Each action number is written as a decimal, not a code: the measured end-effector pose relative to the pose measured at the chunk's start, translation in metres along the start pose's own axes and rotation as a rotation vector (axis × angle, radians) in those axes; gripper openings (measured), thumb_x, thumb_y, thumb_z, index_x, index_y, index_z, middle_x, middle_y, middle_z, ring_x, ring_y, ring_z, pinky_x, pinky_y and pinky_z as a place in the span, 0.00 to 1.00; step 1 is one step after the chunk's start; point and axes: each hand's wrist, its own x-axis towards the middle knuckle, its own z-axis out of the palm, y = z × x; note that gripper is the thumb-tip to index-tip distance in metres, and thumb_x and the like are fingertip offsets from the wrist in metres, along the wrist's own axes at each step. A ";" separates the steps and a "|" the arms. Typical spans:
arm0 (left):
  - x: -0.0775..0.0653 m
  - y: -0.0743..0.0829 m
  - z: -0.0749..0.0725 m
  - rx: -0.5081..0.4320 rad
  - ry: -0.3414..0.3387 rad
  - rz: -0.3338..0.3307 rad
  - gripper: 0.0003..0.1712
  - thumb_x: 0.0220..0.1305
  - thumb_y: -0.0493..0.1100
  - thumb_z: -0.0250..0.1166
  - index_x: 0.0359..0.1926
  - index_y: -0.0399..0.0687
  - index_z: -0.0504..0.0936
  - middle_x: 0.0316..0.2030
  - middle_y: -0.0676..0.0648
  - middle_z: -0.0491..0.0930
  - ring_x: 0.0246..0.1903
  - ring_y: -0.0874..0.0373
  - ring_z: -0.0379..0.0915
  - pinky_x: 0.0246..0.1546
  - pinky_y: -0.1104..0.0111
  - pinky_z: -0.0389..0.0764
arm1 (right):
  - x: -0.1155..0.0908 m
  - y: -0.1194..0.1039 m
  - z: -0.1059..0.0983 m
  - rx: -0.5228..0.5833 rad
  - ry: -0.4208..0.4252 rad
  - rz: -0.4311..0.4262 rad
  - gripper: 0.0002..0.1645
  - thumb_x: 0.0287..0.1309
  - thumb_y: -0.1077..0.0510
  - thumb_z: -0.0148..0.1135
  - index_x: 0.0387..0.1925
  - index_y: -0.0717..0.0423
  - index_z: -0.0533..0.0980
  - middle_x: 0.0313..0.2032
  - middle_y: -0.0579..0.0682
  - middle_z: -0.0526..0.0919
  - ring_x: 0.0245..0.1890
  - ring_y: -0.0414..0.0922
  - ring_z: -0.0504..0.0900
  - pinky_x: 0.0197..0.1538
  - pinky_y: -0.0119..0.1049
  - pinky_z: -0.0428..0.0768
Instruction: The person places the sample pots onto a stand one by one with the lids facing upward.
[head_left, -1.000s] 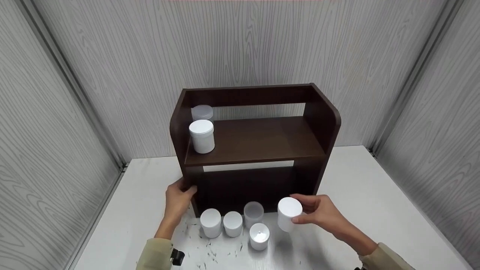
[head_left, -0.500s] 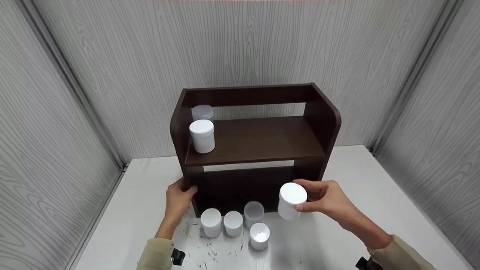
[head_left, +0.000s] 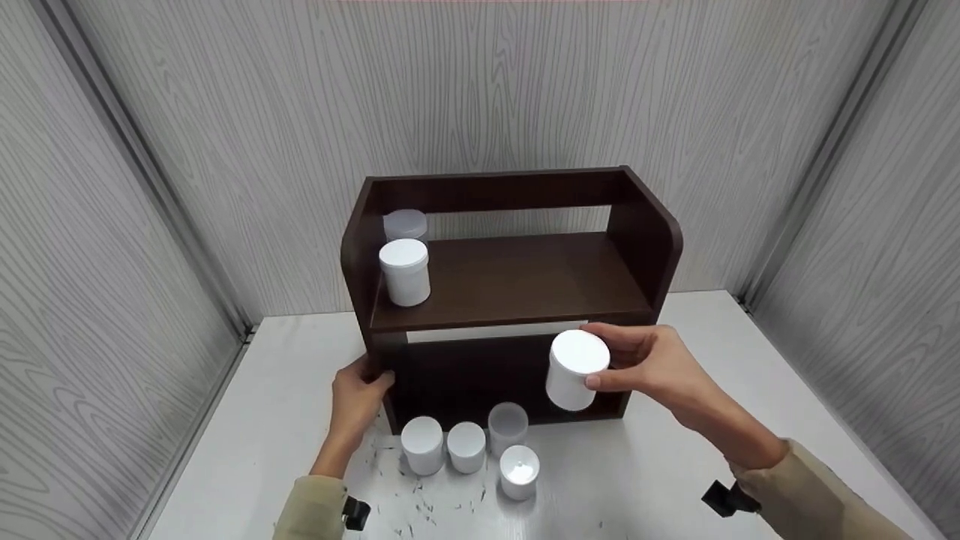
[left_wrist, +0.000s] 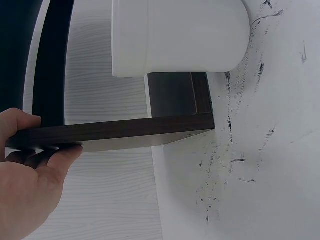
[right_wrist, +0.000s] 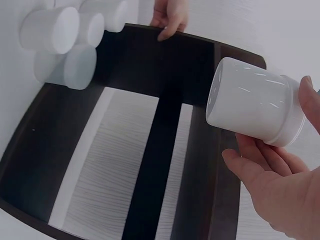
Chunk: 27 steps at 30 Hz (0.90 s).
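A white lidded jar point(head_left: 576, 370) hangs in the air before the lower part of a dark brown two-tier shelf point(head_left: 517, 279); my right hand point(head_left: 660, 367) grips it near the lid. In the right wrist view this jar point(right_wrist: 255, 100) lies on its side across the picture. My left hand point(head_left: 358, 401) holds the front edge of the shelf's left side panel, fingers outside and thumb inside. On the upper board stand a white jar point(head_left: 406, 274) at the front left and a translucent jar point(head_left: 405, 223) behind it, partly hidden.
On the white table before the shelf stand two white jars point(head_left: 422, 446) point(head_left: 466, 448), a translucent one point(head_left: 508, 427) and an open-looking white one point(head_left: 519, 472). Dark scuffs point(head_left: 420, 502) mark the table. Grey wood-grain walls point(head_left: 495, 90) enclose the sides and back.
My right hand has raised the white jar from near the table up to just below the upper board's front edge. The left hand has stayed on the shelf's side.
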 end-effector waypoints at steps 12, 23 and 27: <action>0.001 -0.001 0.000 -0.012 -0.013 0.003 0.29 0.69 0.35 0.65 0.69 0.29 0.75 0.58 0.31 0.82 0.59 0.40 0.81 0.59 0.51 0.81 | 0.020 -0.031 0.008 -0.018 0.009 -0.037 0.41 0.47 0.69 0.82 0.65 0.67 0.78 0.52 0.58 0.89 0.52 0.48 0.88 0.54 0.40 0.86; 0.002 0.000 -0.001 0.000 -0.006 0.008 0.29 0.69 0.35 0.66 0.68 0.28 0.75 0.57 0.31 0.83 0.58 0.40 0.81 0.59 0.51 0.81 | 0.048 -0.056 0.016 -0.018 0.020 -0.079 0.40 0.46 0.68 0.83 0.64 0.64 0.80 0.52 0.57 0.89 0.53 0.51 0.88 0.55 0.42 0.86; 0.002 0.000 -0.001 0.001 -0.006 0.011 0.29 0.69 0.35 0.66 0.68 0.28 0.76 0.57 0.32 0.83 0.58 0.41 0.81 0.59 0.52 0.81 | 0.057 -0.065 0.019 0.003 0.013 -0.078 0.40 0.45 0.68 0.84 0.63 0.64 0.81 0.52 0.58 0.89 0.53 0.52 0.88 0.55 0.44 0.86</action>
